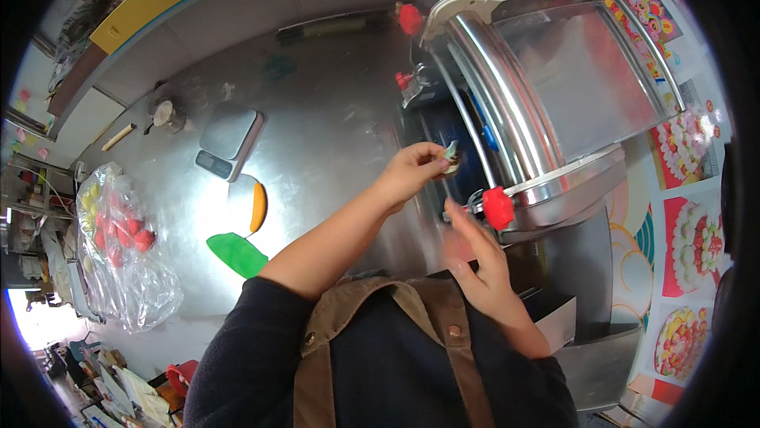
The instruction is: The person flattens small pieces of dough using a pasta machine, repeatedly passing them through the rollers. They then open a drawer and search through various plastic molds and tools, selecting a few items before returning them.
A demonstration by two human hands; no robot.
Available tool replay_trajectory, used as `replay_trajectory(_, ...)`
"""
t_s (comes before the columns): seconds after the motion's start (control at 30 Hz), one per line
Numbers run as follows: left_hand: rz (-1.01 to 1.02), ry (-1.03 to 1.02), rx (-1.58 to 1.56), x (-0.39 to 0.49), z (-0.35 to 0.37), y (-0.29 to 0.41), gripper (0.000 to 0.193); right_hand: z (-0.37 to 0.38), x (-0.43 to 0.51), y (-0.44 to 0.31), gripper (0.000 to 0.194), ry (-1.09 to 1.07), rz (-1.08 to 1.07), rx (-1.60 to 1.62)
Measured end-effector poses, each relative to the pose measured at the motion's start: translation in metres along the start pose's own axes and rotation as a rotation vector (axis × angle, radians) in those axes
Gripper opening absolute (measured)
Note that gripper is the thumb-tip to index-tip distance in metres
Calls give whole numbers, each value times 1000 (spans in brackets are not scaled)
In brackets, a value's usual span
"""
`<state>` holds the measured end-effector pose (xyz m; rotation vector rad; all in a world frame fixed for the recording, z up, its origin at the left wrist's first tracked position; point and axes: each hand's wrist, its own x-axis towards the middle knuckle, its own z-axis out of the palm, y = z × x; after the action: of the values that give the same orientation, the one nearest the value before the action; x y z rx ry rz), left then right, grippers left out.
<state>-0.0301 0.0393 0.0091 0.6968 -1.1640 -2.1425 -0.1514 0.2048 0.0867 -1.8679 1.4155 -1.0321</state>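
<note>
My left hand (415,169) pinches a small crumpled scrap (450,159), pale green and brown, between thumb and fingers. It is held in front of a dough sheeter (516,113) with shiny steel rollers. My right hand (480,262) is blurred, its fingers apart and nothing visible in it. It is just below and left of the sheeter's near red knob (497,208). Further left on the steel worktable (332,101) lie a curved yellow handle (258,208) and a flat green piece (237,254), partly hidden by my left forearm.
A digital kitchen scale (228,140) stands beyond the yellow handle. At the left, a clear plastic bag (127,279) holds red and yellow-green lumps. A small cup (166,116) and a short wooden rod (119,137) are near the far left edge. Pictures of decorated cakes (689,244) line the right.
</note>
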Motion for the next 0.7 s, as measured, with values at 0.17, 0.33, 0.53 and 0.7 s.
replay_trajectory(0.17,195,-80,236,-87,-18,20,20,53,28,20,71,101,86,73)
replay_trajectory(0.33,295,315,762,-129,-9,34,36,79,35,17,29,103,288,747)
replay_trajectory(0.53,185,141,460,-140,-14,29,28,76,39,7,23,88,213,696)
replay_trajectory(0.7,157,-26,-5,-141,-28,22,26,69,41,4,20,-28,148,697)
